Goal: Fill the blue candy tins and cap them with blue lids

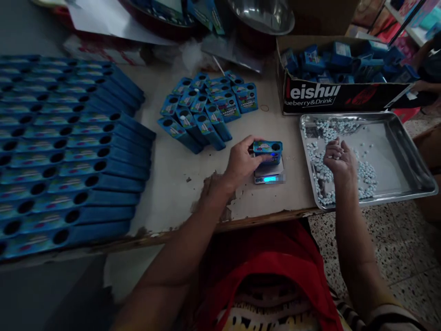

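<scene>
the left hand (243, 158) pinches a blue box (268, 148) between thumb and fingers on the lit scale (270, 179). right of the scale, above a metal tray (392, 151) with pale candies (367, 177), the right hand (341, 158) turns palm up, fingers curled around a few candies.

The tray (399, 156) is smooth, glossy metal, and the bowl (263, 16) has the same bright metallic shine. The pellets (367, 177) look matt and chalky. The blue boxes (117, 165) are smooth with a faint sheen, whether card or plastic being hard to tell. The table (165, 197) has a pale, smooth coating, flaked and rough in patches, with a worn wooden edge. The carton (344, 96) is printed cardboard, the white sheet (103, 20) paper, the red garment (268, 253) matt cloth
</scene>
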Motion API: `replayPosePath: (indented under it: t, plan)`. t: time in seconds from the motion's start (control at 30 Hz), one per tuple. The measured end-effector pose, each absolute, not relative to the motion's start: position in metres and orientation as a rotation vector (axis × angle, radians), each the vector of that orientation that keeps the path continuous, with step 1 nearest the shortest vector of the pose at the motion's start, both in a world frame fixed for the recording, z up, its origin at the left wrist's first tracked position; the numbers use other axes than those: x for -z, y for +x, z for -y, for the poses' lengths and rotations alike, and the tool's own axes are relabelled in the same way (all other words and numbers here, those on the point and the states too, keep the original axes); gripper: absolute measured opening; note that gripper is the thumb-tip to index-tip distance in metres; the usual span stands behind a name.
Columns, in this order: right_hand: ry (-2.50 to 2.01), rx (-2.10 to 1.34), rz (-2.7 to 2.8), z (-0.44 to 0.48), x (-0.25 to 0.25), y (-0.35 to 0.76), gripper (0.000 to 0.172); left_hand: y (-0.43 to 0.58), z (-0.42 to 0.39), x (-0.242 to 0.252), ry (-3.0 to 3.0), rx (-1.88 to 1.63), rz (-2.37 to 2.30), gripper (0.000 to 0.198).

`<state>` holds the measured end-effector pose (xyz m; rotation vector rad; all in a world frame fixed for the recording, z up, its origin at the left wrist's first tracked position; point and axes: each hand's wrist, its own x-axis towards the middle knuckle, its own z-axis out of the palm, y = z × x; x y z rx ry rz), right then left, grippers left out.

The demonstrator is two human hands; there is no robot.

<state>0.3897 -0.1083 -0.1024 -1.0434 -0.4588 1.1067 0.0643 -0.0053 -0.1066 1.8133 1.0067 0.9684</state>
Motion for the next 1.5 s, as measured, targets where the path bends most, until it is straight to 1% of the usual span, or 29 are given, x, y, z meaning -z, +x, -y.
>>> replayPosePath:
  t: [0.07, 0.13, 0.27, 0.37, 0.7, 0.93, 1.1, 1.23, 1.37, 1.43, 1.5]
  plan:
    - [-1.091, -1.055, 0.671, 0.098, 0.092, 0.379, 0.037, 0.079, 0.010, 0.097, 1.819, -0.966, -0.963, 0.038]
    - [-1.070, -0.983, 0.745, 0.089, 0.074, 0.368, 0.043, 0.096, 0.016, 0.083, 1.887, -0.985, -0.897, 0.036]
    - [-0.999, -0.877, 0.679, 0.079, 0.035, 0.347, 0.043, 0.134, 0.025, 0.058, 2.016, -0.988, -0.802, 0.039]
    - [-0.967, -0.842, 0.637, 0.078, 0.023, 0.341, 0.041, 0.161, 0.030, 0.053, 2.024, -0.949, -0.753, 0.042]
    - [-1.038, -0.716, 0.578, 0.095, 0.042, 0.358, 0.039, 0.203, 0.041, 0.062, 2.066, -0.885, -0.702, 0.043]
    - [-0.944, -0.722, 0.536, 0.098, 0.041, 0.365, 0.047, 0.212, 0.042, 0.062, 2.088, -0.896, -0.679, 0.040]
    - [-0.916, -0.737, 0.543, 0.103, 0.069, 0.415, 0.045, 0.215, 0.038, 0.073, 1.982, -0.925, -0.701, 0.042]
    - [-1.077, -0.706, 0.474, 0.122, 0.098, 0.458, 0.041, 0.193, 0.028, 0.079, 1.759, -0.916, -0.748, 0.043]
    - [-1.274, -0.742, 0.518, 0.147, 0.112, 0.465, 0.036, 0.137, 0.018, 0.074, 1.719, -0.937, -0.809, 0.045]
    - [-1.467, -0.731, 0.637, 0.159, 0.111, 0.459, 0.038, 0.107, 0.014, 0.075, 1.728, -0.932, -0.887, 0.048]
    - [-1.777, -0.594, 0.890, 0.169, 0.110, 0.451, 0.042, 0.083, 0.012, 0.081, 1.705, -0.910, -0.970, 0.052]
